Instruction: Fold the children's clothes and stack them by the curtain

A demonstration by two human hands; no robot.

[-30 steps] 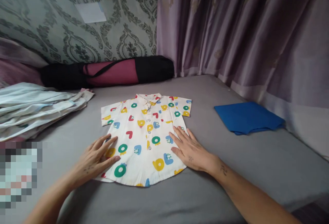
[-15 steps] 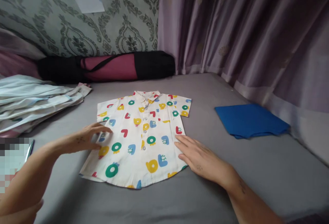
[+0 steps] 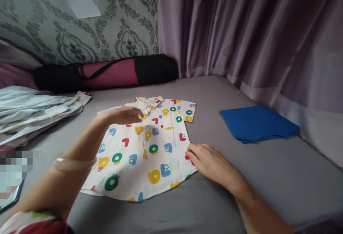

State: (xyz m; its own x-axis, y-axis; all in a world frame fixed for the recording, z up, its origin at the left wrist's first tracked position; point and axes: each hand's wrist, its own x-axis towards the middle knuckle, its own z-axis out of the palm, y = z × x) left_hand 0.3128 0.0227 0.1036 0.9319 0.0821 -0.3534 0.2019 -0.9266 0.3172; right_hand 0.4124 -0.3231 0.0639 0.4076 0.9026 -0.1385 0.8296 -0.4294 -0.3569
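Observation:
A child's white short-sleeved shirt (image 3: 158, 162), printed with colourful letters, lies front up on the grey sheet, its collar away from me. Over its upper left part hangs my left hand (image 3: 125, 115), slightly blurred, fingers loosely bent and pointing toward the button placket; nothing shows in it. It hides part of the left sleeve and chest. At the shirt's right side edge, near the hem, my right hand (image 3: 207, 159) pinches the fabric between thumb and fingers.
A folded blue cloth (image 3: 257, 123) lies to the right. Heaped pale fabric (image 3: 34, 114) is at the left, with a pixelated screen (image 3: 12, 180) nearer me. A long black and maroon bag (image 3: 107, 72) rests against the wall, and purple curtains (image 3: 203, 26) hang at the right.
My left hand has left the shirt's left side edge and moved up and right over its chest. The right hand's fingers, flat before, have closed on the right edge.

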